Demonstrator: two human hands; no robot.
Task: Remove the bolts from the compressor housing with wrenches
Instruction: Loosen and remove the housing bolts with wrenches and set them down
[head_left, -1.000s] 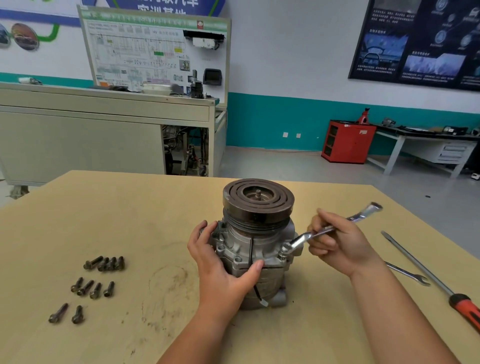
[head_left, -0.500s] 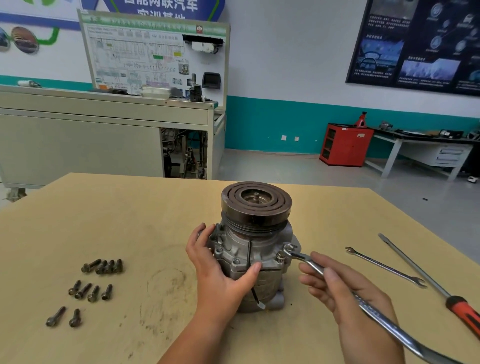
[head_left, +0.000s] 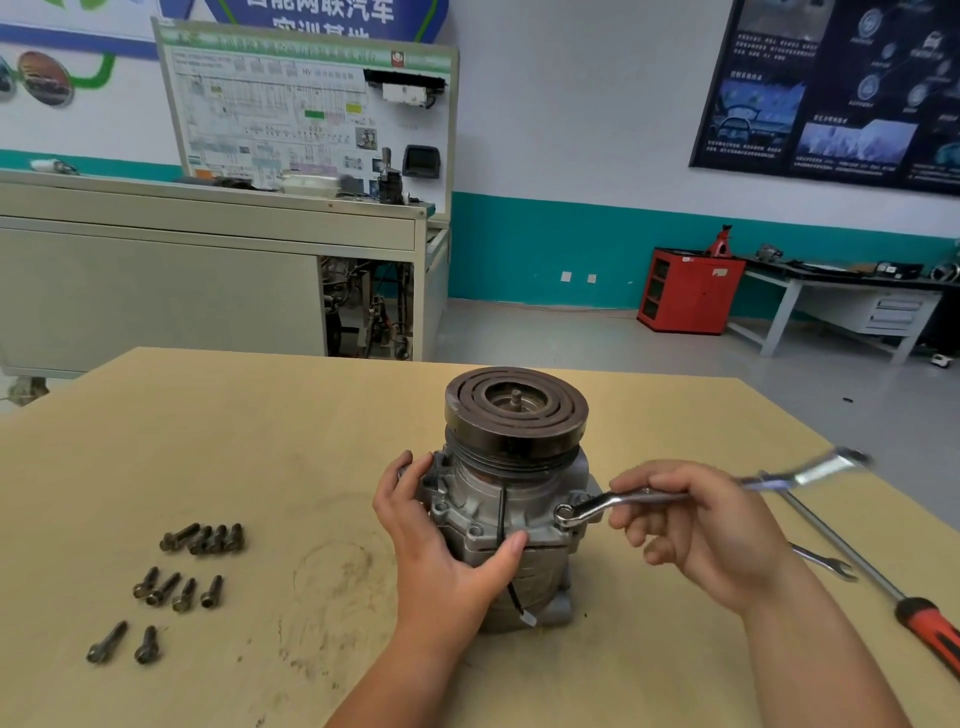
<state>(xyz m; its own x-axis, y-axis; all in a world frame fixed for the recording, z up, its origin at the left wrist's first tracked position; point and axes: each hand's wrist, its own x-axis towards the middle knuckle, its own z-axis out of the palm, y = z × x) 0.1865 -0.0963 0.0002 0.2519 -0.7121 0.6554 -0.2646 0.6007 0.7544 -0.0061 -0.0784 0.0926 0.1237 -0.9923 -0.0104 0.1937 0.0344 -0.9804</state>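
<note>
The compressor (head_left: 511, 499) stands upright on the counter (head_left: 260, 441), pulley face up. The left hand (head_left: 441, 545) grips the left side of its housing, with the thumb across the front. The right hand (head_left: 696, 525), just right of the compressor, grips the shank of a combination wrench (head_left: 597, 505). The wrench's ring end sits at the housing's front-right flange corner. 10 loose bolts (head_left: 184, 595) lie in 3 rows well left of the compressor. A second wrench (head_left: 826, 561) and a red-handled screwdriver (head_left: 883, 584) lie to its right.
</note>
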